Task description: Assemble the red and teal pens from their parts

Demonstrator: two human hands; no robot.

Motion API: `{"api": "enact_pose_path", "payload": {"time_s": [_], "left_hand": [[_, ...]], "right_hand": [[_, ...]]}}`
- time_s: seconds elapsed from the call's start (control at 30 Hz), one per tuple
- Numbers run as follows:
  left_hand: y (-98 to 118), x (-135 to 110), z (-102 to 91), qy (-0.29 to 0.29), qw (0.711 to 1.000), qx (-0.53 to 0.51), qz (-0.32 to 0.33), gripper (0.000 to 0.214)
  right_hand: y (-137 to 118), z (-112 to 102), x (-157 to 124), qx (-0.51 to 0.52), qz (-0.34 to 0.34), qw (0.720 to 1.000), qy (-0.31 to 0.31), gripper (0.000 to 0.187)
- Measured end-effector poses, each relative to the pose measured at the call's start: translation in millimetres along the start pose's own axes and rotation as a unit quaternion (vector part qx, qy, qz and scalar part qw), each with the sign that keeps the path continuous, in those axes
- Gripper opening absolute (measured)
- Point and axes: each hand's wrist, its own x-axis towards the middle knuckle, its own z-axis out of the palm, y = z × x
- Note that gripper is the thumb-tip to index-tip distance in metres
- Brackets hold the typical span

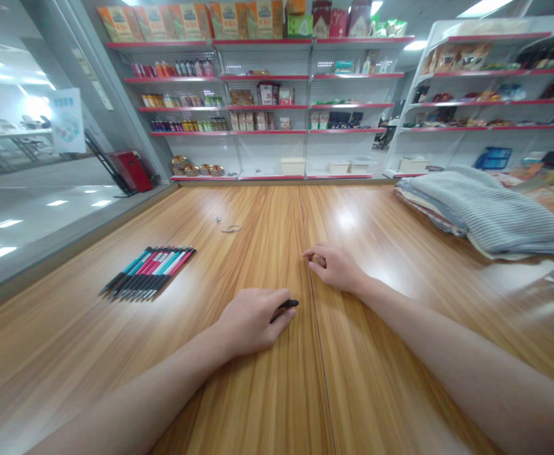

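Observation:
My left hand (255, 319) rests on the wooden table, closed around a black pen (290, 304). One dark end of the pen sticks out between thumb and forefinger; the remainder is hidden by the hand. To the right and a little farther off, my right hand (336, 265) lies with its fingers curled and thumb and forefinger close together. A small dark spot shows at those fingertips, too small to name. Left of both hands, several pens (148, 272) in blue, red, white and black lie side by side in a slanted row.
A thin wire-like loop (232, 229) and a tiny shiny piece (218, 219) lie toward the table's far side. Folded striped cloths (489, 205) are stacked at the right. Beyond the table's far edge stand stocked shelves (267, 77). A red cart (132, 170) stands at the left.

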Motion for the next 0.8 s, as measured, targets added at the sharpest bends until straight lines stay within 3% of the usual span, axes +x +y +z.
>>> {"api": "enact_pose_path", "payload": {"time_s": [0.37,0.57,0.7,0.8], "left_hand": [[-0.1,0.3,-0.8,-0.008,1.0,-0.01,-0.003,0.022],[0.4,-0.6,-0.9,-0.008,1.0,-0.013,-0.006,0.021],[-0.3,-1.5,-0.6,-0.006,1.0,-0.013,-0.004,0.021],[-0.2,-1.3,-0.9,-0.006,1.0,-0.011,-0.004,0.021]], "right_hand": [[-1.8,-3.3,-1.7,-0.003,0.0,1.0,-0.007,0.027],[-5.2,-4.7,-5.0,-0.004,0.014,1.0,-0.021,0.044],[-9.2,-7.8,-6.7,-0.01,0.016,1.0,0.005,0.062],[-16.7,-16.3,-8.3,-0.029,-0.02,0.998,0.047,0.066]]}}
